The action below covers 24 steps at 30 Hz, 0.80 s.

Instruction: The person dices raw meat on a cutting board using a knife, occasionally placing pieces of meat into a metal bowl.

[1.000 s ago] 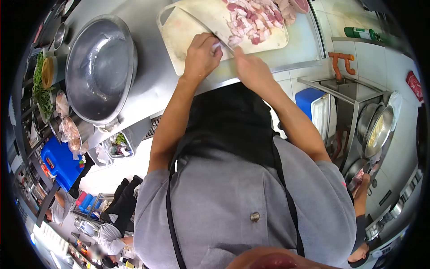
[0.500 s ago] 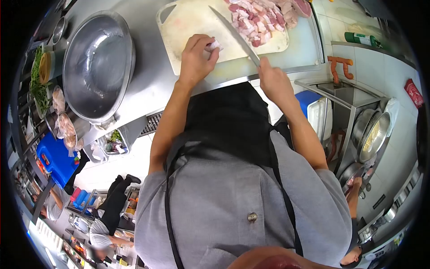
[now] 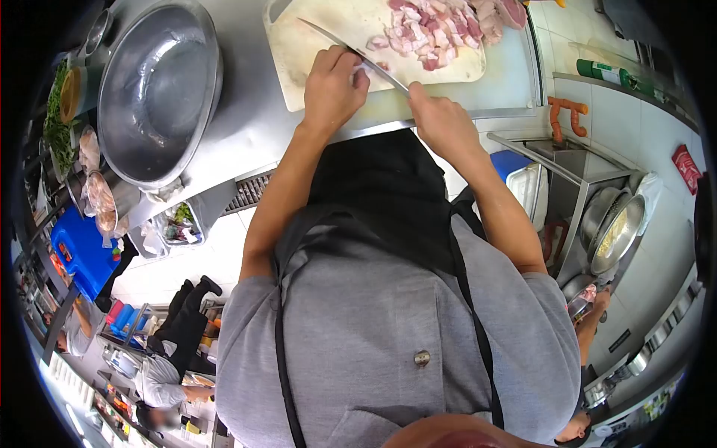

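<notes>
My left hand (image 3: 334, 88) rests on the white cutting board (image 3: 299, 45), its fingers curled around a small piece of meat (image 3: 361, 73), mostly hidden. In my right hand (image 3: 442, 119) is the handle of a long knife (image 3: 328, 36). The blade slants up and left across the board, close to my left fingertips and over the meat's edge. To the right of the blade lies a pile of cut raw meat (image 3: 433, 37), pink with pale fat. One small loose piece (image 3: 379, 42) sits between pile and blade.
A large metal bowl (image 3: 160, 97) stands left of the board. Bagged meat (image 3: 98, 198) and leafy greens (image 3: 56, 127) are at the far left. On the right are a metal sink frame (image 3: 556, 172) and stacked pans (image 3: 616, 231). Other people work in the background at both sides.
The knife has swung left from beside the pile to my left fingertips, with my right hand moving left too. A loose piece now shows between the blade and the pile.
</notes>
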Available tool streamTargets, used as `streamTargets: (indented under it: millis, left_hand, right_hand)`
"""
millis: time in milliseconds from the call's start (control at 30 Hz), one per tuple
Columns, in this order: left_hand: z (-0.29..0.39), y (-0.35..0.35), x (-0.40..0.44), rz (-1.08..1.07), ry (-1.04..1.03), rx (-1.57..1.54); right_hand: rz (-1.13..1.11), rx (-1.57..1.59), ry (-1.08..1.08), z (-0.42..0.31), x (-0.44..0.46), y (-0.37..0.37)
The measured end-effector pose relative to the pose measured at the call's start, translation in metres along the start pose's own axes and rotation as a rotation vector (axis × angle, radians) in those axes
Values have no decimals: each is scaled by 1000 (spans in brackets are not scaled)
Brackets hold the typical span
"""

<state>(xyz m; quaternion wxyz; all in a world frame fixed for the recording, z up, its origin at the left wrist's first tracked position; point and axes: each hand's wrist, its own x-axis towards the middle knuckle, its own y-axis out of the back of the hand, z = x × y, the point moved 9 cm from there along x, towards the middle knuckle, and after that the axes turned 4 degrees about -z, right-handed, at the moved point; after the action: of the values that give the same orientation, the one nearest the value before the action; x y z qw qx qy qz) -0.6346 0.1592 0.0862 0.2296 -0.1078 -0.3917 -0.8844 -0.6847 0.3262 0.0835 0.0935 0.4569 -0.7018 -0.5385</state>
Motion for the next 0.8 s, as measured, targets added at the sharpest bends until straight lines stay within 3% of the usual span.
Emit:
streamTargets:
  millis: [233, 300, 333, 400, 600, 700, 800]
  left_hand:
    - [1, -2, -1, 52, -16, 68]
    - [-2, -4, -1, 39, 13, 64]
    - [-4, -5, -2, 28, 42, 58]
    - [-2, -5, -3, 43, 32, 80]
    - [2, 0, -7, 113, 42, 95]
    - [-4, 8, -9, 105, 106, -33]
    - [-5, 23, -14, 101, 182, -152]
  right_hand:
    - [-101, -57, -39, 6, -1, 1]
    - [122, 3, 239, -30, 41, 7]
    - [119, 9, 245, -34, 54, 5]
    - [22, 12, 181, -34, 71, -3]
    - [-109, 45, 12, 32, -3, -8]
    - [-45, -9, 139, 30, 19, 11]
    - [18, -51, 106, 21, 37, 29]
